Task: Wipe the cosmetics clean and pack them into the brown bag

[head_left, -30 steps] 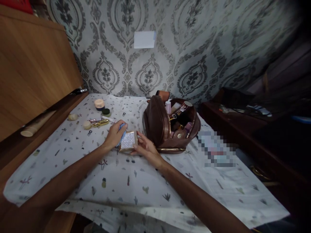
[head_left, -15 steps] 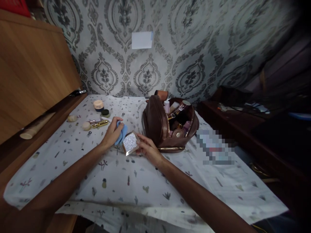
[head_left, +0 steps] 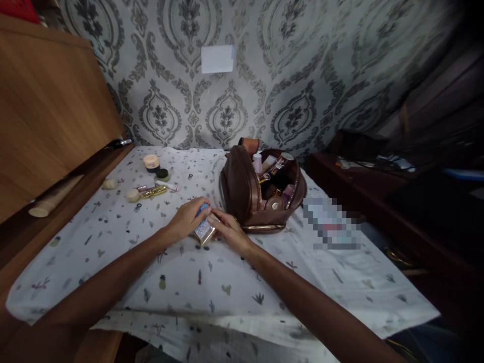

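Note:
Between my hands is a small square compact (head_left: 204, 233) with a glittery silver top and gold edges. My right hand (head_left: 231, 231) grips it from the right side, fingers closed on its edge. A light blue cloth (head_left: 203, 207) is bunched in my left hand (head_left: 188, 219), whose closed fingers lie over the compact's far part, pressing the cloth against it. The hands mostly hide the cloth. Just behind my right hand stands an open brown toiletry bag (head_left: 242, 186), with tubes and bottles showing inside.
Left on the patterned white cloth (head_left: 181, 282) are a cream-lidded jar (head_left: 152, 163), a dark green jar (head_left: 162, 174), a gold tube (head_left: 154, 192) and a small pale jar (head_left: 133, 195). A wooden cabinet (head_left: 56, 96) borders the left; a blurred-out item (head_left: 333, 224) lies right of the bag.
My left hand, holding the blue cloth, has moved right from beside the compact onto its top. The right hand keeps its hold on the compact, which is now partly covered.

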{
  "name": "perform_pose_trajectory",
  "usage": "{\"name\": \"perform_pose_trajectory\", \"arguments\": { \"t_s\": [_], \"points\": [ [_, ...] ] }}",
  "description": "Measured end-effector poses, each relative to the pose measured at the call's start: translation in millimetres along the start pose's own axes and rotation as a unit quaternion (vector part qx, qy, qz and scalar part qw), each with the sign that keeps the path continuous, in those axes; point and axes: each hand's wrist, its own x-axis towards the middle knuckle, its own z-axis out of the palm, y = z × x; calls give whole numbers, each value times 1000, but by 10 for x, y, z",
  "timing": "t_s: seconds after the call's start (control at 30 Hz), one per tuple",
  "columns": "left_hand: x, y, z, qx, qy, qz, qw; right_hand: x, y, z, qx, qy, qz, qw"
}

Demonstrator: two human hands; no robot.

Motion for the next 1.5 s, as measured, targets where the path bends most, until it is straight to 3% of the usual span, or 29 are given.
{"name": "perform_pose_trajectory", "arguments": {
  "t_s": [0.13,0.4,0.57,0.7,0.93,1.17,1.37,1.5],
  "points": [
    [-1,15,-14,9,15,-13,1000,-18,-36,7,-40,-14,-6,999],
    [34,-106,-22,-37,109,-88,990,28,86,2,38,47,23,998],
    [33,-143,5,-90,142,-105,980,13,29,24,52,20,2,998],
    [52,-187,31,-112,156,-110,975,11,12,26,62,16,25,998],
    [97,-316,26,-133,139,-136,972,2,-5,26,52,9,-3,999],
    [63,-143,-93,-121,157,-91,976,0,-31,-2,12,12,-15,1000],
    [4,-9,-70,1,37,-39,999,-13,-30,-3,-19,3,-31,999],
    [-4,-19,-13,28,26,-41,998,-24,-51,3,-35,5,-29,999]
  ]
}}
